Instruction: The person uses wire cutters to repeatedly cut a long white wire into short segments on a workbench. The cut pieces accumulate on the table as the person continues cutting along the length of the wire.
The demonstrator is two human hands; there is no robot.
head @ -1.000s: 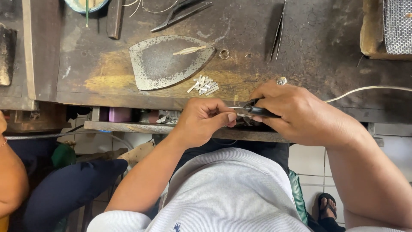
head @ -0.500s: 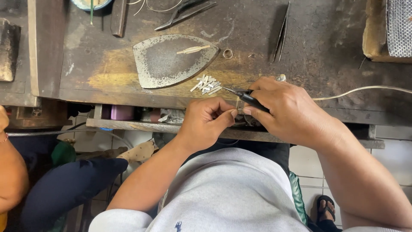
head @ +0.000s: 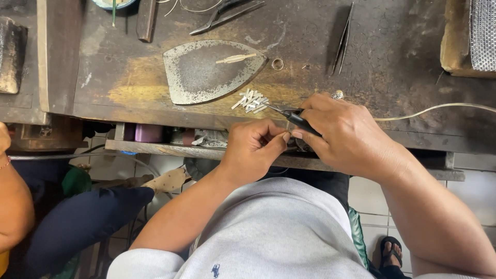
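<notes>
My right hand point(head: 347, 135) grips a pair of black-handled tweezers point(head: 289, 113), and their tips reach into a small pile of short silver metal pieces point(head: 250, 101) on the dark wooden workbench point(head: 361, 77). My left hand point(head: 253, 147) is at the bench's front edge, its fingertips pinched together close to the tweezer handle; whether something tiny sits between them I cannot tell. A ring point(head: 337, 95) is on my right hand.
An iron-shaped metal plate point(head: 204, 72) with a pale stick on it lies behind the pile. A small ring point(head: 277, 64), long tweezers point(head: 343, 39), pliers point(head: 225, 15) and a cord point(head: 434, 108) are on the bench. Another person's arm point(head: 13, 206) is at the left.
My right hand has moved up and left, bringing the tweezer tips from near my left fingers to the pile of silver pieces. My left hand stayed at the bench edge.
</notes>
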